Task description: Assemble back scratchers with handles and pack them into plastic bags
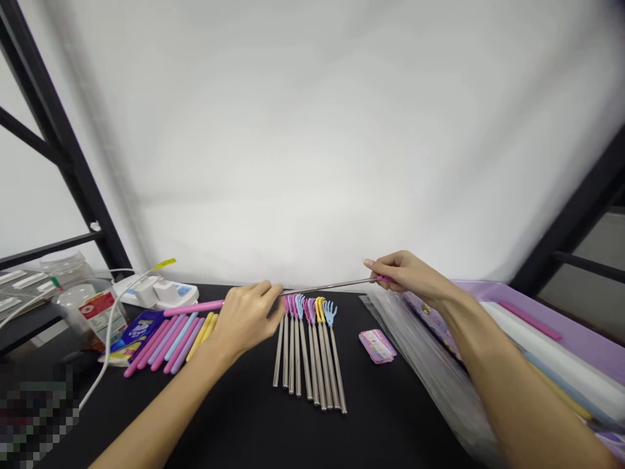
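A metal rod (pixel 332 285) with a pink handle (pixel 194 307) at its left end stretches between my hands. My left hand (pixel 251 311) is closed around it near the handle. At the right end my right hand (pixel 396 268) pinches a small pink tip, mostly hidden by the fingers. Below lie several metal rods (pixel 312 358) side by side, topped with small hand-shaped heads (pixel 331 312) in pink, purple, blue and yellow. Left of my left hand, several loose pink, purple, blue and yellow handles (pixel 168 342) rest on the black table (pixel 234 417).
A small stack of cards (pixel 377 346) lies right of the rods, beside clear plastic sleeves (pixel 430 365). A purple bin (pixel 581 345) is at the right. At the left are a power strip (pixel 183 294), a clear jar (pixel 90 306), a blue packet (pixel 141 332) and a white cable (pixel 107 345).
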Motion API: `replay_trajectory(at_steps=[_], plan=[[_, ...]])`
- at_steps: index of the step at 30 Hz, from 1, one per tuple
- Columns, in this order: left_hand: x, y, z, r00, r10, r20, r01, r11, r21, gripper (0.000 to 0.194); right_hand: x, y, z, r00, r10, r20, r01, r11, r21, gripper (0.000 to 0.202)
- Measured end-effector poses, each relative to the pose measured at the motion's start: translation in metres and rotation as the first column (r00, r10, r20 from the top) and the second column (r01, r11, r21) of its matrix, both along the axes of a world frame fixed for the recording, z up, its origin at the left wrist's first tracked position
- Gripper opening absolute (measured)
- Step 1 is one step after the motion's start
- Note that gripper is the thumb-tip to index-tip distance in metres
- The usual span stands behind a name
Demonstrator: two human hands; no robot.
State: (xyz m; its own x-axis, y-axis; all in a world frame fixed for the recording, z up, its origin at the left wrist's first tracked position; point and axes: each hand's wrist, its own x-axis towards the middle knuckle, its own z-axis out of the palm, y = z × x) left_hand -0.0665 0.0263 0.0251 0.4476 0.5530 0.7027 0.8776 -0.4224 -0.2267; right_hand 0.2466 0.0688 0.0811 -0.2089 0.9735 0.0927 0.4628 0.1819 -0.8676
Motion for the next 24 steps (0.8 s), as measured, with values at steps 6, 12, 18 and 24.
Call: replay_trajectory(at_steps=[6, 12, 18, 24], plan=[[0.070, -0.003, 0.034, 0.999, -0.034, -0.002, 0.033, 0.993, -0.112, 0.023, -0.008, -0.009, 0.009, 0.994, -0.067, -0.083, 0.073, 0.994, 0.077, 0.061], [0.064, 0.019, 0.051, 0.994, -0.098, 0.040, 0.103, 0.985, -0.139, 0.025, 0.028, -0.015, 0.018, 0.985, -0.171, -0.025, 0.173, 0.964, 0.201, 0.058], [0.040, 0.030, 0.054, 0.996, -0.076, 0.049, 0.084, 0.982, -0.170, 0.027, 0.069, -0.013, 0.015, 0.964, -0.262, 0.052, 0.247, 0.948, 0.199, 0.058], [0.063, 0.030, 0.047, 0.999, -0.020, 0.025, 0.024, 0.984, -0.177, 0.024, 0.059, -0.026, 0.028, 0.809, -0.261, 0.527, 0.171, 0.962, 0.214, 0.049]])
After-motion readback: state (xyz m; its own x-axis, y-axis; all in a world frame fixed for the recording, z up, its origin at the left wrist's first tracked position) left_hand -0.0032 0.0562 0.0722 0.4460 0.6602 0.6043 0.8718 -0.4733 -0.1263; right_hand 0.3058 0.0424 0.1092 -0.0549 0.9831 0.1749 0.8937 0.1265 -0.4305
